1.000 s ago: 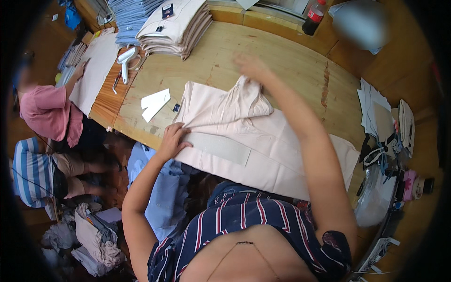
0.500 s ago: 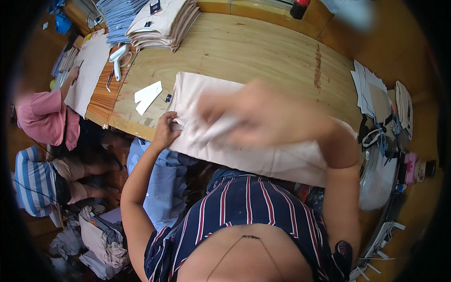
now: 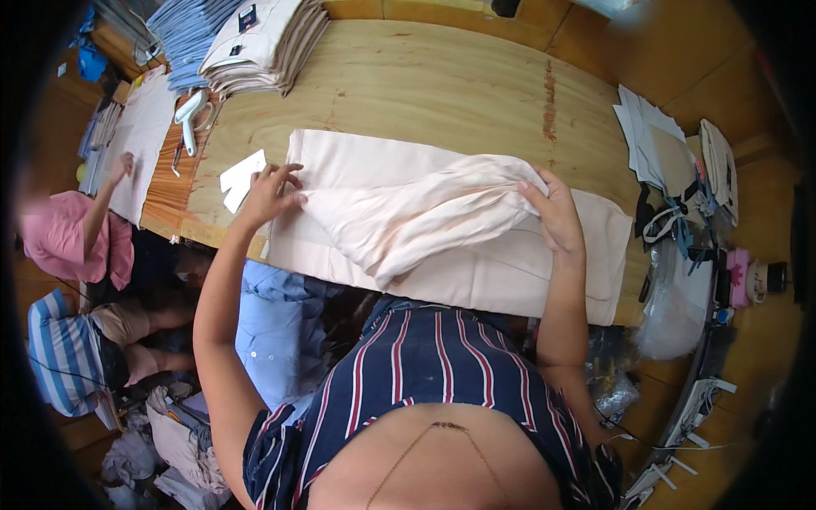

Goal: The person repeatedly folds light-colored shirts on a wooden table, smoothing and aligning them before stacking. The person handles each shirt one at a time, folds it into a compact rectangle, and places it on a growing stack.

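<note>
A pale pink shirt [image 3: 357, 259] lies in a long strip along the table's near edge, its right part partly hidden by my right forearm. Across its top stretches a loose, wrinkled sleeve [image 3: 425, 212]. My right hand [image 3: 554, 208] grips the sleeve's right end between thumb and fingers, lifting it slightly. At the strip's left end, my left hand [image 3: 274, 194] rests on the cloth with its fingers apart. Just beyond that hand lies a white card template [image 3: 244, 178], partly covered by it.
Stacks of folded pale pink shirts [image 3: 255, 51] and blue shirts [image 3: 183, 38] stand at the back left, near a white handheld tool [image 3: 190, 119]. A person in pink [image 3: 81, 238] works at the left. Papers [image 3: 650, 140] and bags line the right. A blue shirt [image 3: 276, 331] hangs below the table.
My right hand has swung to the right, drawing the sleeve out along the strip. My left hand has shifted left and its fingers have spread. The view has moved slightly.
</note>
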